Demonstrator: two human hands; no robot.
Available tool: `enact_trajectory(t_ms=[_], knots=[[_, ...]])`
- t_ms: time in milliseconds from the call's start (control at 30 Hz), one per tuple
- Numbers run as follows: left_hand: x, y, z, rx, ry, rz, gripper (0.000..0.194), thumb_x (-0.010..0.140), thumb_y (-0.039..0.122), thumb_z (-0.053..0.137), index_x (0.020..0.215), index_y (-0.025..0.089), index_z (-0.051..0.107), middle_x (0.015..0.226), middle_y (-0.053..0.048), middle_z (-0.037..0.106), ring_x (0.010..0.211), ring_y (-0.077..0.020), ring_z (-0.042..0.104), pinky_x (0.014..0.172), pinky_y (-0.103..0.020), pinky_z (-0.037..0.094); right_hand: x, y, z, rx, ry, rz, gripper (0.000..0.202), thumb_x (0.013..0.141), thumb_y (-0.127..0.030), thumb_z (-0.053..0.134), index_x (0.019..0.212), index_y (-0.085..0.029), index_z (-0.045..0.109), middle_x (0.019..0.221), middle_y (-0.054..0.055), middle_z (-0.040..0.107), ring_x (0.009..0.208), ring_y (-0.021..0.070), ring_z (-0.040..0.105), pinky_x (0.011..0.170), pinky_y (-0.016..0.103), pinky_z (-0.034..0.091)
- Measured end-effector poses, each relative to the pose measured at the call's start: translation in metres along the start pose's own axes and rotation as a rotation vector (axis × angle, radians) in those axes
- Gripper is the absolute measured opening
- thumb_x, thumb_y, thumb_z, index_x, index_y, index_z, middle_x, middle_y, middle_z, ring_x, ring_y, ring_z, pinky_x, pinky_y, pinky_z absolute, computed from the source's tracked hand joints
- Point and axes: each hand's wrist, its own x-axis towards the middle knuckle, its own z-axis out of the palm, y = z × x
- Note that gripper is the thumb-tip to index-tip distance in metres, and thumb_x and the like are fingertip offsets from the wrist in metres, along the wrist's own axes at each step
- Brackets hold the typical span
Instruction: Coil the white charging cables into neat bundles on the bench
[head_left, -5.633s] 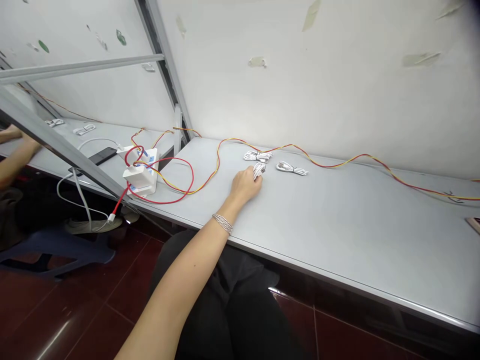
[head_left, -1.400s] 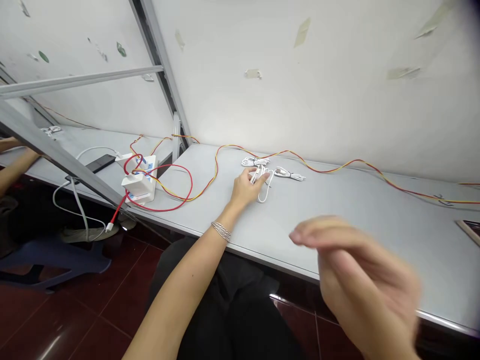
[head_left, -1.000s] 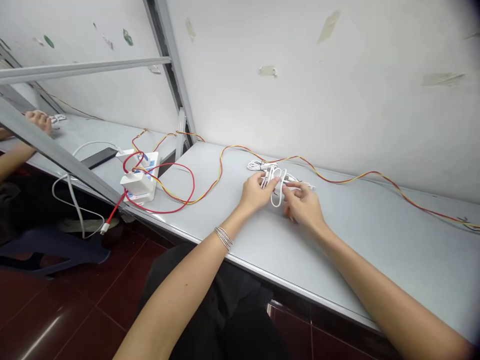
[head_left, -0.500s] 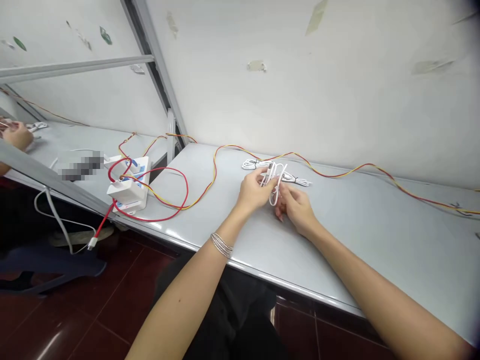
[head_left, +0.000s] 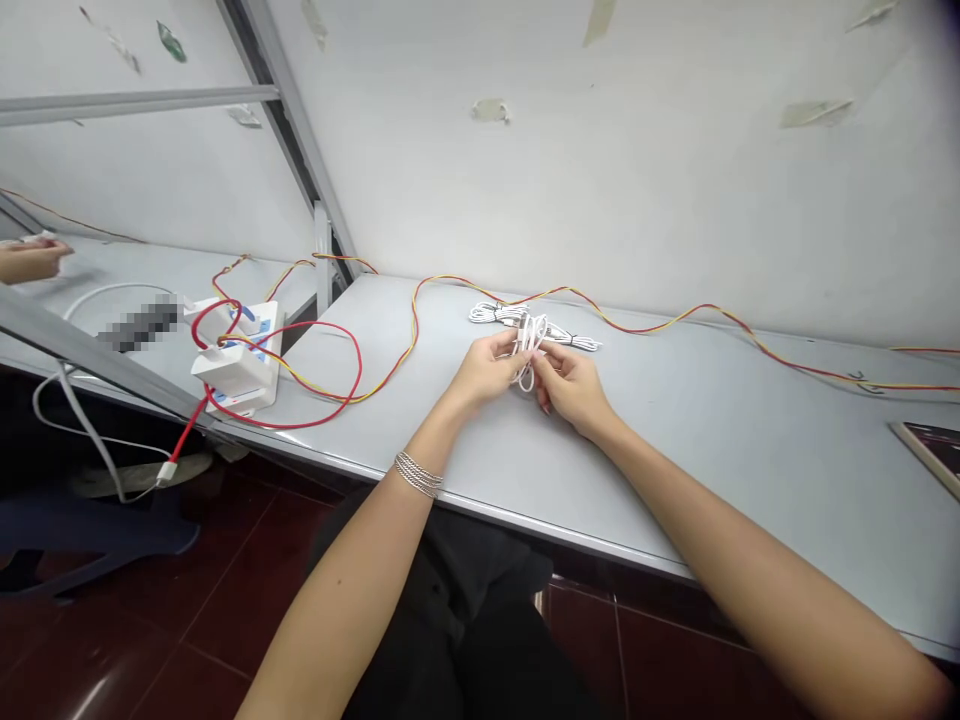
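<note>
A coiled white cable [head_left: 535,330] is held above the grey table [head_left: 420,430]. My left hand [head_left: 487,372] grips the coil from its left side, fingers behind and thumb in front. My right hand [head_left: 571,385] is closed at the coil's lower right, with thumb and finger pinched against it; the exact spot it grips is partly hidden. Just behind the hands lie two bundled white cables: a tied bundle [head_left: 495,313] to the left and a bundle with a dark tie [head_left: 576,340] to the right.
A white power strip [head_left: 262,345] with a plugged-in white charger [head_left: 232,370] and a looped red cable [head_left: 358,370] stands at left. Red-and-yellow twisted wires [head_left: 637,328] run along the wall. A phone-like device [head_left: 930,450] lies far right. Another person's hand [head_left: 34,260] shows at far left.
My right hand has moved in closer to my left, and the loops look gathered more tightly. The view has shifted right, bringing the phone-like device into sight.
</note>
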Motion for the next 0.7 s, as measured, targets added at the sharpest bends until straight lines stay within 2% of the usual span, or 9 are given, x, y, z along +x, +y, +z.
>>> enact_trajectory(t_ms=[100, 300, 500, 700], knots=[[-0.001, -0.006, -0.003, -0.034, -0.043, 0.029, 0.028, 0.079, 0.021, 0.076, 0.106, 0.012, 0.077, 0.106, -0.010, 0.077, 0.103, -0.0209, 0.068, 0.091, -0.029, 0.052, 0.000, 0.001, -0.001, 0.007, -0.006, 0.004, 0.061, 0.080, -0.059, 0.071, 0.122, -0.014, 0.068, 0.057, -0.007, 0.050, 0.038, 0.0095, 0.044, 0.036, 0.024, 0.036], [0.001, -0.020, -0.003, -0.058, -0.026, 0.029, 0.040, 0.077, 0.033, 0.081, 0.110, 0.011, 0.076, 0.095, -0.008, 0.077, 0.088, -0.0180, 0.068, 0.085, -0.029, 0.052, -0.001, 0.004, -0.005, 0.010, -0.040, 0.009, 0.054, 0.083, -0.061, 0.068, 0.113, -0.016, 0.071, 0.060, -0.005, 0.050, 0.041, 0.0094, 0.045, 0.038, 0.024, 0.037], [0.006, -0.030, -0.005, 0.022, 0.008, 0.020, 0.031, 0.082, 0.032, 0.075, 0.107, 0.013, 0.078, 0.088, -0.006, 0.076, 0.084, -0.0168, 0.067, 0.082, -0.028, 0.052, 0.000, 0.007, -0.006, -0.043, -0.087, -0.006, 0.050, 0.085, -0.064, 0.064, 0.104, -0.018, 0.071, 0.062, -0.004, 0.051, 0.042, 0.0094, 0.046, 0.039, 0.023, 0.038], [0.004, -0.026, -0.008, -0.006, -0.092, 0.051, 0.030, 0.081, 0.034, 0.078, 0.102, 0.013, 0.079, 0.092, -0.007, 0.076, 0.089, -0.0180, 0.068, 0.089, -0.031, 0.052, -0.003, 0.004, -0.006, -0.088, -0.058, -0.018, 0.048, 0.084, -0.065, 0.065, 0.088, -0.018, 0.068, 0.056, -0.004, 0.050, 0.041, 0.0099, 0.045, 0.040, 0.023, 0.037]])
